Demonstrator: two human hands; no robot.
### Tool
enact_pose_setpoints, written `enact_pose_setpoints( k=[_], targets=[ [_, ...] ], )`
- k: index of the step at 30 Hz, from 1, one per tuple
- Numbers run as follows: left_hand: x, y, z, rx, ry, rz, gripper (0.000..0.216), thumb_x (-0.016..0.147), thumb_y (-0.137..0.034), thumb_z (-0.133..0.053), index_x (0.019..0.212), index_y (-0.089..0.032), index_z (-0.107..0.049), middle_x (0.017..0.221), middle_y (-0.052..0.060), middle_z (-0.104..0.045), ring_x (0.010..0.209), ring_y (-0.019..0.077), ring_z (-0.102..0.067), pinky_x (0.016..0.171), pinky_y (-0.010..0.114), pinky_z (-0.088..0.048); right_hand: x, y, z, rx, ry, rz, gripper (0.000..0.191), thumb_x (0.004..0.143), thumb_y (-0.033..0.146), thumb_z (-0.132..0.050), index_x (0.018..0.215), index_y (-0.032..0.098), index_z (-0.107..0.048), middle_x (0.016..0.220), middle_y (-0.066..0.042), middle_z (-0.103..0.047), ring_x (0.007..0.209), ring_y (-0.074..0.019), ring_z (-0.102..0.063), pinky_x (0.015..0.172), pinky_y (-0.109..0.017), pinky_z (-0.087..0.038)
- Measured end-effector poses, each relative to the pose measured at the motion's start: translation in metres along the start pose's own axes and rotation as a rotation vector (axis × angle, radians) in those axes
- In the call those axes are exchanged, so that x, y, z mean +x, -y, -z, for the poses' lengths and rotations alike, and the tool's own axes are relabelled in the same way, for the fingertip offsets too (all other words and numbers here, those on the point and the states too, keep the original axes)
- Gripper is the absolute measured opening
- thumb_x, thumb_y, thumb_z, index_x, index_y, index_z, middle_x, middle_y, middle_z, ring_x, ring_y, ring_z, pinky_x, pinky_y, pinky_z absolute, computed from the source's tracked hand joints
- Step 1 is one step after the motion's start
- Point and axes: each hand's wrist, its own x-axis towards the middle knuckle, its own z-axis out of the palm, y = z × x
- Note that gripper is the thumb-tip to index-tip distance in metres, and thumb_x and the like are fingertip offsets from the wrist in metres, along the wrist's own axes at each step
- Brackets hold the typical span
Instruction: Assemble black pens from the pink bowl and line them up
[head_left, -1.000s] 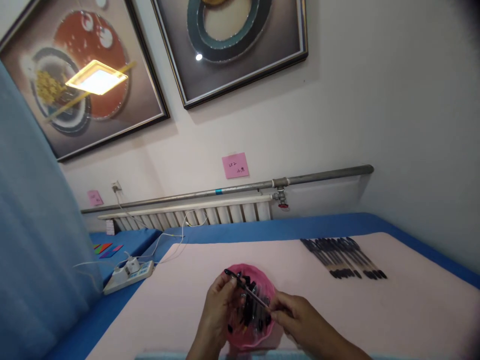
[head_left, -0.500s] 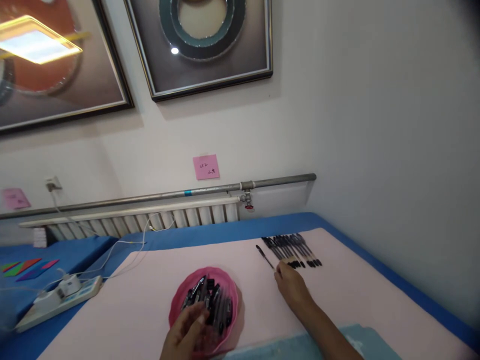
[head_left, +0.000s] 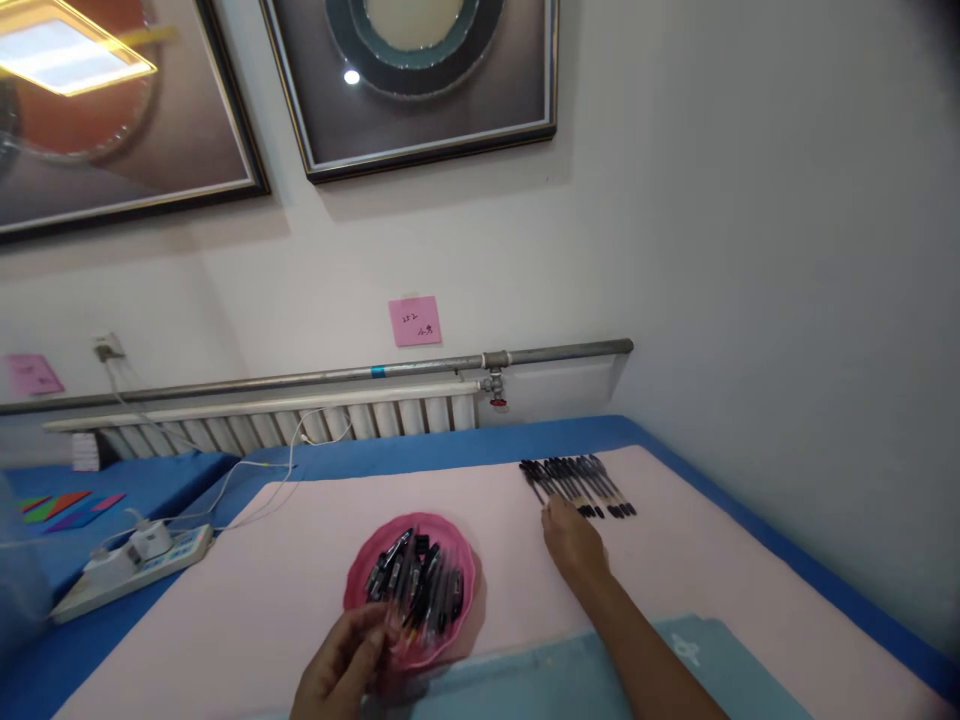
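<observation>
My right hand (head_left: 574,548) pinches the lower end of a black pen (head_left: 534,487) at the left end of a row of pens (head_left: 585,482). The pens in that row lie side by side, slanted, dark caps toward the wall. My left hand (head_left: 341,660) is at the front left rim of a round pink basket (head_left: 358,560). Its fingertips are closed together, with a blurred reddish, see-through patch beside them; what they hold, if anything, I cannot make out. Inside the basket lies a heap of black and clear pens (head_left: 420,585).
A pink sheet (head_left: 300,560) covers the blue table (head_left: 480,448). Along the front edge lies a light blue mat (head_left: 540,680). A white power strip (head_left: 135,575) with plugs and cables sits at left, near coloured flat pieces (head_left: 71,510). Behind are a radiator (head_left: 390,415) and pipe.
My right hand has brought the pen up against the left end of the row. My left hand has drawn back from over the heap to the basket's front left rim.
</observation>
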Motion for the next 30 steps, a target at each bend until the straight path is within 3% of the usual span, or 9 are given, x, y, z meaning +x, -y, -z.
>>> enact_pose_setpoints(
  k=[5,9,13,16,22,30],
  targets=[
    [0.014,-0.009,0.029,0.125,-0.062,-0.099,0.043,0.060,-0.051,-0.065,0.086,-0.016,-0.063,0.063,0.001,-0.064,0.051,0.0137,-0.053,0.048,0.026,-0.043,-0.018,0.006,0.004,0.084,-0.041,0.114,0.020,0.090,0.023,-0.040,0.080,0.018,-0.055,0.075,-0.002,-0.061,0.066,-0.0140,-0.055,0.059,-0.026,-0.039],
    [0.035,-0.024,0.045,0.357,-0.093,-0.100,0.038,0.067,-0.047,-0.057,0.088,-0.016,-0.062,0.069,0.002,-0.065,0.057,0.0160,-0.058,0.055,0.028,-0.046,-0.034,0.021,0.004,0.192,-0.040,0.224,0.020,0.085,0.026,-0.039,0.067,0.022,-0.047,0.063,0.000,-0.056,0.057,-0.0149,-0.050,0.051,-0.024,-0.029],
    [0.059,-0.038,0.030,0.991,0.063,-0.207,0.028,0.081,-0.028,-0.037,0.091,-0.019,-0.062,0.082,0.003,-0.069,0.071,0.0140,-0.062,0.064,0.023,-0.045,-0.046,0.035,0.002,0.267,-0.034,0.282,0.021,0.082,0.029,-0.040,0.062,0.024,-0.041,0.058,0.001,-0.053,0.054,-0.0158,-0.050,0.050,-0.024,-0.028],
    [0.076,-0.038,0.010,1.222,0.103,-0.207,0.024,0.075,-0.017,-0.043,0.086,-0.018,-0.064,0.086,0.006,-0.070,0.080,0.0169,-0.062,0.069,0.025,-0.043,-0.049,0.038,0.001,0.299,-0.030,0.290,0.022,0.081,0.030,-0.040,0.060,0.024,-0.039,0.055,0.002,-0.052,0.053,-0.0158,-0.049,0.049,-0.024,-0.028],
    [0.088,-0.025,-0.017,1.545,0.169,-0.180,0.028,0.069,-0.008,-0.045,0.086,-0.016,-0.066,0.090,0.014,-0.071,0.090,0.0270,-0.062,0.079,0.037,-0.039,-0.042,0.030,-0.001,0.334,0.004,0.281,0.022,0.081,0.031,-0.039,0.061,0.024,-0.040,0.053,0.003,-0.049,0.052,-0.0156,-0.050,0.050,-0.024,-0.031],
    [0.083,-0.021,-0.019,1.680,0.214,-0.168,0.032,0.075,-0.010,-0.037,0.093,-0.011,-0.064,0.095,0.018,-0.068,0.090,0.0308,-0.062,0.078,0.042,-0.039,-0.034,0.028,-0.004,0.354,0.063,0.294,0.021,0.080,0.031,-0.041,0.061,0.024,-0.040,0.053,0.003,-0.049,0.053,-0.0159,-0.050,0.051,-0.025,-0.031]
  ],
)
